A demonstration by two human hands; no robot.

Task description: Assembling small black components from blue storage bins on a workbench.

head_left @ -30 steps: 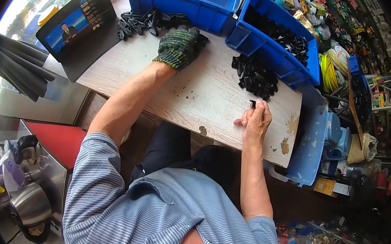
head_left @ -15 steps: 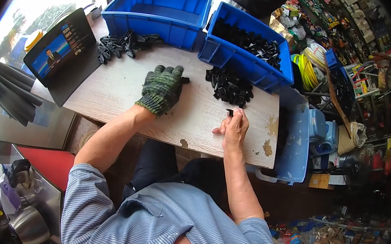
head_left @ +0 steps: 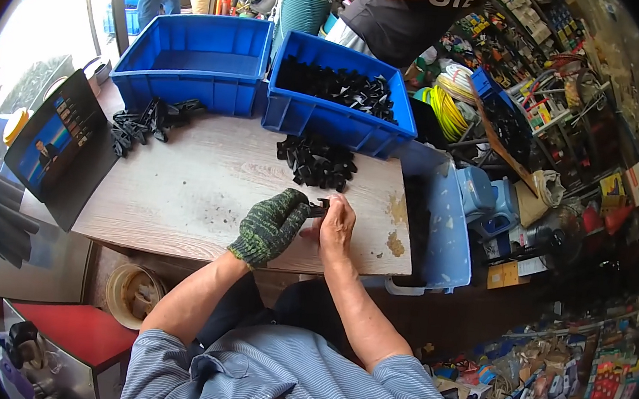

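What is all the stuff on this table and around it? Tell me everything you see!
Wooden tabletop: one, pale, centre.
Blue plastic bins: two, far edge; left bin looks empty, right bin holds black parts.
Loose black plastic parts: two piles, one mid-table, one far left.
Dark flat screen: one, left edge of the table.
Pale blue tray: one, right of the table.
Small black part: one, between both hands.
Another person: one, dark clothes, behind the bins.
Left hand: green knitted glove, on the part.
Right hand: bare, on the part.
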